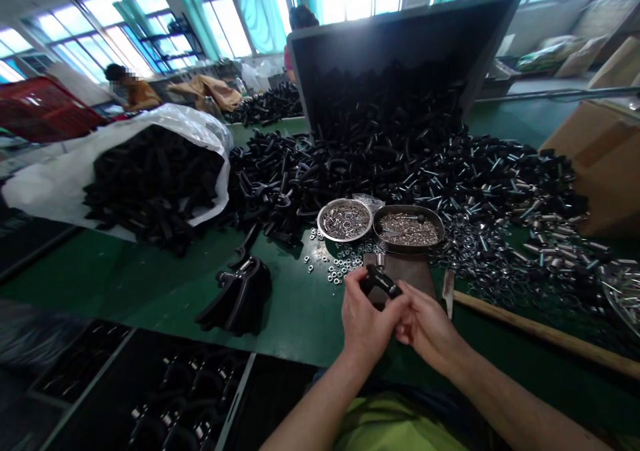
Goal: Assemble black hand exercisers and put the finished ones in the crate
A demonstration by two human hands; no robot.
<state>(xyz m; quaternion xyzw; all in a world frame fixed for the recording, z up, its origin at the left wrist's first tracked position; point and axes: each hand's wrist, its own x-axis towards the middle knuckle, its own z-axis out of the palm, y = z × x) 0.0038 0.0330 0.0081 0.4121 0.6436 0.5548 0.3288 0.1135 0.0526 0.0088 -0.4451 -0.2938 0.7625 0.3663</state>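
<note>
My left hand (364, 318) is wrapped round a small black part (381, 283), held above the near edge of the green table. At the right end of that part, my right hand (423, 318) has its fingers pinched together; whether they hold a small piece is hidden. Behind the hands lies a flat brown plate (415, 271) with a small spring (381, 260) at its upper left. Beyond it stand a round metal dish (345, 239) of small metal pieces and an oval tin (409, 247) of tiny parts. Loose nuts (336, 270) are scattered left of the plate.
Assembled black clamps (240, 298) stand at left. A white bag (200, 121) of black parts lies behind them. A tipped grey bin (400, 18) spills black parts. At right are screws, rings, a wooden handle (545, 331) and a cardboard box (600, 164). Two people are in the background.
</note>
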